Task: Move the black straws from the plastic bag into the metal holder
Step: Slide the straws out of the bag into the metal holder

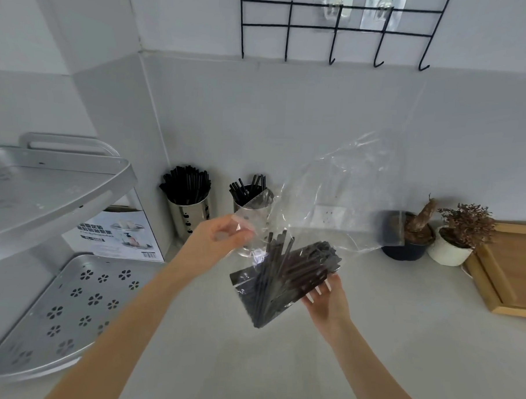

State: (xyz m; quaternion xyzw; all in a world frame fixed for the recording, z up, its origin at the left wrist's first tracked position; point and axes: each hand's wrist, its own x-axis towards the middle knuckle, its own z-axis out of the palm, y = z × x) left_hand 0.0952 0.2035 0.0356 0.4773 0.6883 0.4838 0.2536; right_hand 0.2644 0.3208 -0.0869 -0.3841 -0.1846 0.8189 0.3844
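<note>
Both bare forearms reach in from the bottom edge, angled up toward mid-frame above the pale grey countertop (278, 366).

Right hand (326, 304): palm up, fingers loosely curled under the lower end of the clear plastic bag (331, 202), cupping the bundle of thin black straws (285, 278) through the film. Long pale nails visible against the dark bundle.

Left hand (221, 239): raised a little higher, thumb and fingertips pinched on the bag's upper left edge. Some straws fan upward toward that opening. The rest of the bag billows up and right, empty and see-through.

Left of the arms: a grey two-tier metal corner shelf (58, 311) with flower-shaped perforations. Behind it a white cardboard box (118, 235) with a product picture, a barcode and dark printed characters, too blurred to read.

Against the back wall: a shiny perforated metal holder (188, 214) packed full of black straws, and beside it a second metal holder (249, 204), only partly filled, half hidden behind the bag.

Right side: a dark round pot (404, 247) and a white round pot (447, 252), each with a dried brown plant, just beside a light wooden tray (505, 270). A white wall socket (330, 216) shows through the plastic.

On the wall above: a black wire hook rack (335, 30).
</note>
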